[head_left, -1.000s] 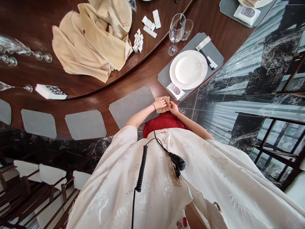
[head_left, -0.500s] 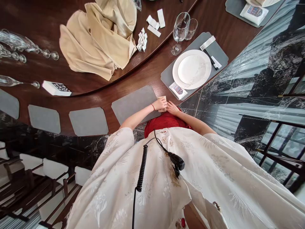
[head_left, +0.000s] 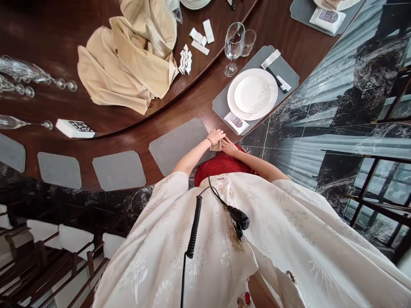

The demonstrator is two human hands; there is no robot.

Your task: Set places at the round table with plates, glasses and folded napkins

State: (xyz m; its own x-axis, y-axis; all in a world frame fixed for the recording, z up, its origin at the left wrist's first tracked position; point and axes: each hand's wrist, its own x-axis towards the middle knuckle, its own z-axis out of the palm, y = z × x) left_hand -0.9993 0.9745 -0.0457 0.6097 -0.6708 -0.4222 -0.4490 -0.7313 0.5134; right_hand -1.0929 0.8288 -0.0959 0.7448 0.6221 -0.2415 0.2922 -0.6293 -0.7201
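At the table's edge, a small folded beige cloth napkin [head_left: 215, 146] is between my two hands, just right of a bare grey placemat [head_left: 178, 143]. My left hand [head_left: 217, 136], with a red cord on the wrist, is closed on its upper part. From the right, my right hand [head_left: 229, 146] reaches in, its fingers bent against the same cloth. Much of the napkin is hidden by the fingers. Close by on the right, stacked white plates [head_left: 252, 95] rest on another grey placemat [head_left: 221, 102], with a printed white packet [head_left: 236, 122] beside them.
Black chopsticks [head_left: 276, 77] lie right of the plates. A wine glass [head_left: 234, 47] and a tumbler [head_left: 248, 42] stand behind. A heap of beige cloths [head_left: 128, 64], white paper sleeves [head_left: 199, 37], a white box [head_left: 75, 128] and lying glasses [head_left: 32, 70] occupy the raised turntable.
The view has shifted slightly, so the table things sit a little lower and further left. My left hand's fingers have moved over the napkin toward my right hand, and the cloth looks more tightly folded.
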